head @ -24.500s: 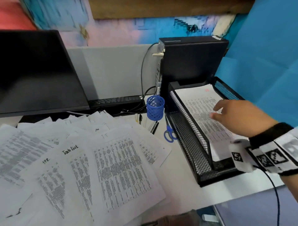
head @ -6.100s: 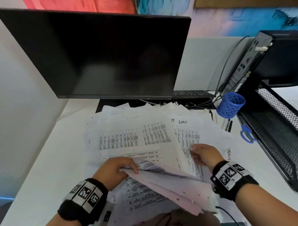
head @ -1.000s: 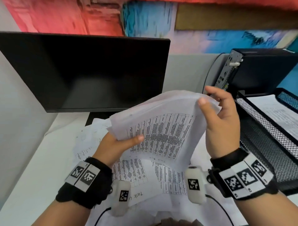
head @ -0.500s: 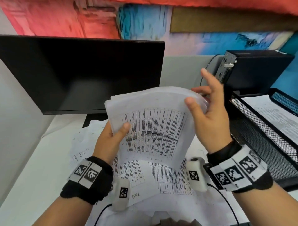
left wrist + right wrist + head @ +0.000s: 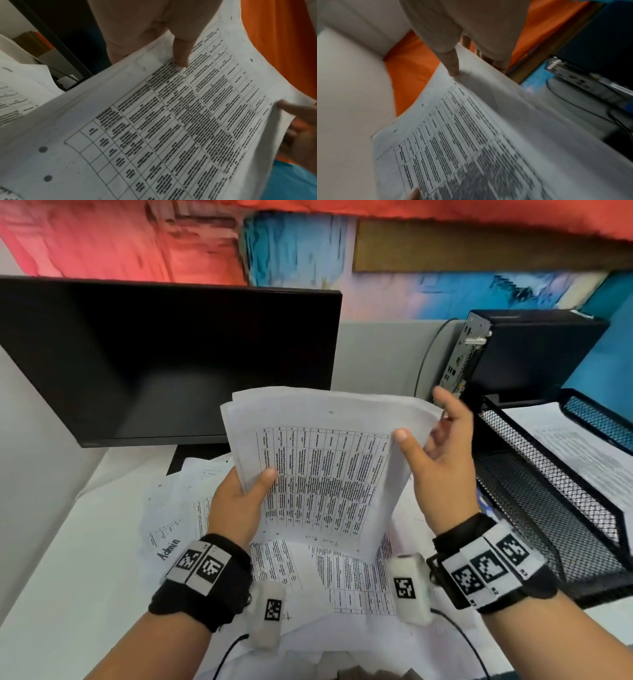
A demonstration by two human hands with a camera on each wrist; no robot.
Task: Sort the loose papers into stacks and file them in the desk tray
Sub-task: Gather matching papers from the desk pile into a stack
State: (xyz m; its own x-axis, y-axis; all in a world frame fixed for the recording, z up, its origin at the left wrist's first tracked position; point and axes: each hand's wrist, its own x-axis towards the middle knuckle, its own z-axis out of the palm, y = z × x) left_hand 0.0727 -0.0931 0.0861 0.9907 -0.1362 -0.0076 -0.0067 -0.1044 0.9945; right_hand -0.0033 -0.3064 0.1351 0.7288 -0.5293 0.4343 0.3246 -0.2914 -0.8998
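I hold a stack of printed sheets (image 5: 329,474) upright above the desk, table side facing me. My left hand (image 5: 253,484) grips its lower left edge, thumb (image 5: 181,56) on the front. My right hand (image 5: 418,436) pinches the upper right edge, thumb (image 5: 452,67) on the front and fingers behind, index finger raised. Loose papers (image 5: 308,573) lie spread on the desk beneath, one marked "Admin" (image 5: 168,549). The black mesh desk tray (image 5: 534,460) stands at the right, with sheets (image 5: 582,446) in its top tier.
A black monitor (image 5: 164,361) stands behind the stack at the back left. A black computer case (image 5: 527,354) with cables sits behind the tray. A grey partition runs along the back. The white desk (image 5: 68,577) shows bare at the left.
The stack has gone from bowed over to standing more upright and even. My left thumb has slid higher on its left edge, and my right hand has shifted along the right edge.
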